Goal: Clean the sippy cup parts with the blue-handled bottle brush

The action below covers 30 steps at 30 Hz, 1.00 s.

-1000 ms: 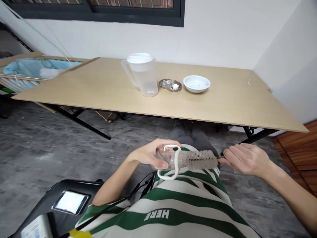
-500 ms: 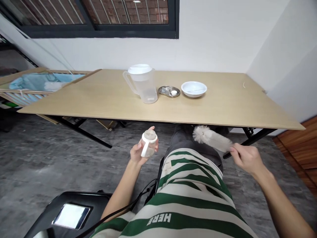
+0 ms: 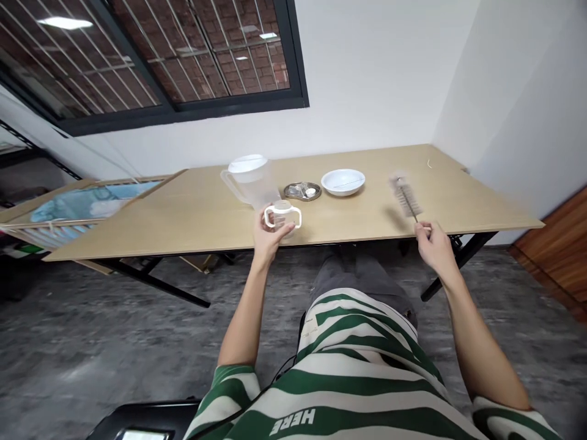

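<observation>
Fingers [image 3: 288, 230] clamped on both sides

Left hand [image 3: 271, 235] wraps a clear two-handled plastic cup [image 3: 283, 215] by its body, leaving the handles free; right hand [image 3: 435, 245] pinches a white-bristled bottle brush [image 3: 406, 197] low on its wire stem, keeping the bristles free, both near the edge of the pale wooden bench [image 3: 160, 229].

A plain room in a home is suggested. A folding table [image 3: 137, 229] with black metal legs is set in a corner between white walls [image 3: 367, 79], below a barred window [image 3: 220, 61] with brick seen beyond, and a mottled grey floor [image 3: 92, 342] is laid beneath. Domestic items are shown: a plastic jug [image 3: 250, 180], a white bowl [image 3: 343, 181], a two-handled baby cup [image 3: 283, 215] and a bottle brush [image 3: 406, 197].
</observation>
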Tool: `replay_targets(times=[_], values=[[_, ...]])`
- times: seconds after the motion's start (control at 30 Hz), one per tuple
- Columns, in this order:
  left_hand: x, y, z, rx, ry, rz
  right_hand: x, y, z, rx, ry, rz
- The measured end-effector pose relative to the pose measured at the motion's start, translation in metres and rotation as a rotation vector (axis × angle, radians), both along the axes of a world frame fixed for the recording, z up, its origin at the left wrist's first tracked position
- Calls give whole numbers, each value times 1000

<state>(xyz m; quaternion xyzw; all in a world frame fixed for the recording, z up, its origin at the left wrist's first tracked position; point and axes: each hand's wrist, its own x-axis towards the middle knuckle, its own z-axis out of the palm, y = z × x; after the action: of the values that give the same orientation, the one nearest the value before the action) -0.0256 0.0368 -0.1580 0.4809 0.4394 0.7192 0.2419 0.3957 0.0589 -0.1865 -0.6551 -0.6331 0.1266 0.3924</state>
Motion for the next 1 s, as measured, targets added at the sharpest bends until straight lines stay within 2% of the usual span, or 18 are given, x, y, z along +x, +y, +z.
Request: replay_targets(times=[0.07, 0.17, 0.33, 0.67, 1.0], values=[[4, 25, -7, -92, 20, 10, 4, 31, 7, -23, -32, -40], [12, 51, -21, -133, 35, 33, 6, 72, 9, -92, -80, -96], [24, 78, -36, -148, 35, 67, 4, 115, 0, -136, -151, -115], [42, 114, -44, -187, 107, 55, 4, 151, -17, -123, -224, -156], [43, 113, -48, -171, 168, 51, 7, 161, -24, -82, -242, -164]])
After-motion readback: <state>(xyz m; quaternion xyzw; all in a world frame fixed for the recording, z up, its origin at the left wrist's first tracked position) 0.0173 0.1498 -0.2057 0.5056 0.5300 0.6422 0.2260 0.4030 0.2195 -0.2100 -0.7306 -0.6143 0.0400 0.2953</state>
